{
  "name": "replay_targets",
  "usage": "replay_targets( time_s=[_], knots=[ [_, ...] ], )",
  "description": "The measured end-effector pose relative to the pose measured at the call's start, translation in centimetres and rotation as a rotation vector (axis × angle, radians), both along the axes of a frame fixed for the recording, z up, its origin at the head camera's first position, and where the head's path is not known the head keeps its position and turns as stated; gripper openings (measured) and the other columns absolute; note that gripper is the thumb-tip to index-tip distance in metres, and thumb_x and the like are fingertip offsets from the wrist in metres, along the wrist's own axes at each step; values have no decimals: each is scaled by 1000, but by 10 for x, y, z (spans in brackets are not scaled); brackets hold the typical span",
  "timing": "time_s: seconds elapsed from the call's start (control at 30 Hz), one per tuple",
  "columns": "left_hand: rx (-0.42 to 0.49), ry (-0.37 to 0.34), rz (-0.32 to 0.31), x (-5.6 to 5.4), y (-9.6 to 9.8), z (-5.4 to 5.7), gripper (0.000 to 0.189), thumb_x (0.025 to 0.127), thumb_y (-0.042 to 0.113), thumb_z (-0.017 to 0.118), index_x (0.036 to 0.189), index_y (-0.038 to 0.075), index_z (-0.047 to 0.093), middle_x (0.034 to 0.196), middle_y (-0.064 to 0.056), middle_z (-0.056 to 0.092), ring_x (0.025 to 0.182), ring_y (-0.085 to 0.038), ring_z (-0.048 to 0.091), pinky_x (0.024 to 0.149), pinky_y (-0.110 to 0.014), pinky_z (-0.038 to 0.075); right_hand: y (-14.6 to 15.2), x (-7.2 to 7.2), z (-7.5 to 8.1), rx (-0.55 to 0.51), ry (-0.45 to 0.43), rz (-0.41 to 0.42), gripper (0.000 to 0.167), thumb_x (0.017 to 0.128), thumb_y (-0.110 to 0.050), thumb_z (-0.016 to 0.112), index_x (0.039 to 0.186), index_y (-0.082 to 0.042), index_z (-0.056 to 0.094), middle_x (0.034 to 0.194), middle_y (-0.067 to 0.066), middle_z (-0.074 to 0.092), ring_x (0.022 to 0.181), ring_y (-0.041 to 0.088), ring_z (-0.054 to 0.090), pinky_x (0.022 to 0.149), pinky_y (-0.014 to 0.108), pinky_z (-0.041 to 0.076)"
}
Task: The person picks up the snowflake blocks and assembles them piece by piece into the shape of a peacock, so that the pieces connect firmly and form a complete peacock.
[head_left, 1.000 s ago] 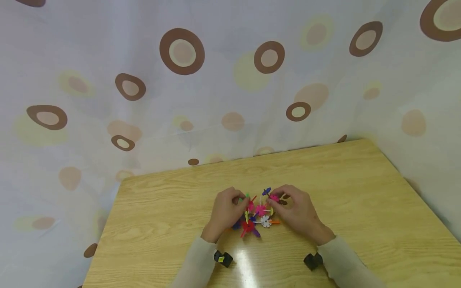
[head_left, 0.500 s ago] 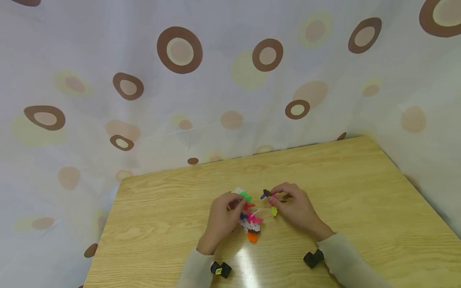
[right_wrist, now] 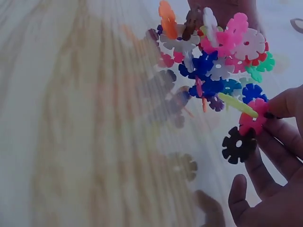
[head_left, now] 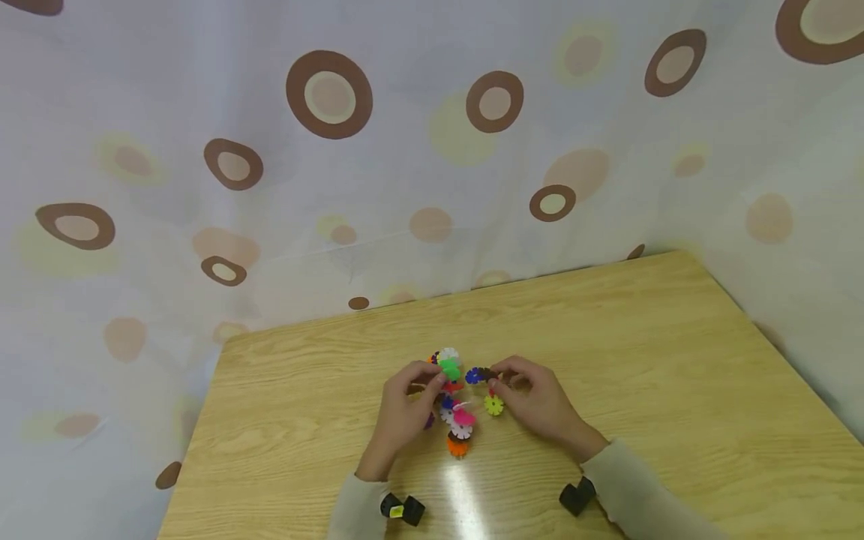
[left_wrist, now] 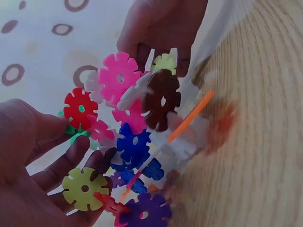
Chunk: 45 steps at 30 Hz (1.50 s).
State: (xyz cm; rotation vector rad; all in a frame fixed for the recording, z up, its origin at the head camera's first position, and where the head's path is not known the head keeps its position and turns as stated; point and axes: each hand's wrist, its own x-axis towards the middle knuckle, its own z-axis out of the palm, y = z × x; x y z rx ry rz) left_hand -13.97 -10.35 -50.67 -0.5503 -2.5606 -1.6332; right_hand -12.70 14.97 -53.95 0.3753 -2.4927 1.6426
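A large cluster of interlocking snowflake discs (head_left: 462, 429) stands at the middle of the table, many-coloured. My left hand (head_left: 401, 411) pinches it near its green discs (head_left: 449, 368), thumb against forefinger. In the left wrist view, a red disc (left_wrist: 80, 109) sits at those fingertips and a pale yellow disc (left_wrist: 85, 189) lies by the lower fingers. A smaller group of discs is pinched by my right hand (head_left: 540, 399); it has a pink disc (right_wrist: 253, 117), a dark brown disc (right_wrist: 238, 145), a blue disc (head_left: 475, 376) and a yellow disc (head_left: 493, 406). A narrow gap separates both groups in the head view.
The wood-grain table (head_left: 304, 390) extends around both hands, with a glossy light streak near its front. Behind it hangs a pale curtain (head_left: 378, 187) patterned with brown rings. Black wrist cameras (head_left: 403, 510) sit on both wrists.
The large cluster has turned in my left hand, its orange disc now towards me. My right hand has turned the small group and brought it leftwards, closer to the cluster.
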Motion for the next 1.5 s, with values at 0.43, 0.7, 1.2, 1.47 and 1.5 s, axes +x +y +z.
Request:
replay_targets(
  time_s=[0.43,0.7,1.2,1.47,1.5],
  knots=[
    [67,-45,-6,-1,-5,0,10,108,13,69,111,9,77,107,-12,79,103,-26,76,94,-31,59,-10,-5,6,96,-11,83,16,98,-8,80,108,-20,82,103,-10,82,94,3,72,93,37,58],
    [132,-55,-11,-3,-6,0,10,107,9,68,110,4,76,106,-17,78,99,-20,75,93,-27,60,-11,-5,12,86,34,127,16,98,-5,79,108,-17,83,105,-5,83,94,6,74,89,36,61],
    [215,-8,-160,-3,-13,-7,45,92,-16,65,134,1,63,110,-25,68,104,-23,71,100,-31,61,-9,-6,2,-59,-54,115,16,100,-5,78,115,-10,82,114,7,84,96,9,78,86,26,63],
    [218,-60,-123,-1,-10,-7,48,94,-15,71,133,-8,45,111,-26,71,109,-14,69,102,-29,60,-7,-6,0,-82,-97,135,16,102,-10,77,117,-12,82,118,7,83,101,12,78,88,25,63],
    [228,-63,-119,-1,-10,-6,48,93,-16,70,133,-9,44,110,-27,71,109,-13,69,102,-29,60,-6,-6,0,-84,-98,138,16,102,-11,77,117,-12,82,118,7,83,102,12,78,89,25,63]
  ],
)
